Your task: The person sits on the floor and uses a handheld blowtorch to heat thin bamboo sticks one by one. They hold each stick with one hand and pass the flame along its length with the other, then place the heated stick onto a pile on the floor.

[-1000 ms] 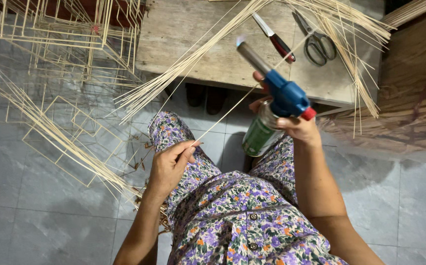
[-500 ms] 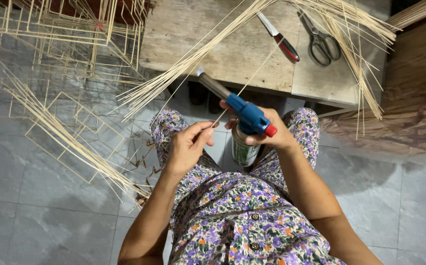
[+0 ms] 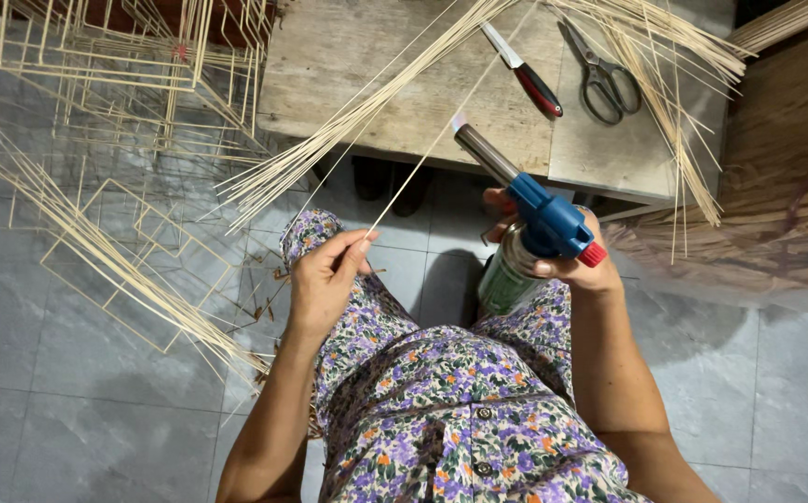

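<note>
Bamboo strip (image 3: 422, 163) pinched in left hand (image 3: 323, 279), slanting up across the wooden surface (image 3: 376, 65); blue gas torch (image 3: 529, 219) gripped in right hand (image 3: 567, 256), nozzle just beside strip. Heating step apparently; next calls for steady aim.

Green gas canister (image 3: 508, 279) half behind the right hand (image 3: 562, 256) — stick frames (image 3: 96, 65) cropped at top edge

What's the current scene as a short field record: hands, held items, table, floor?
left hand: pinches a thin stick at its lower end
right hand: grips a torch, blue head on a green can, nozzle close to the stick
table: knife, scissors, loose stick bundles
floor: grey tiles, stick frames at left
</note>
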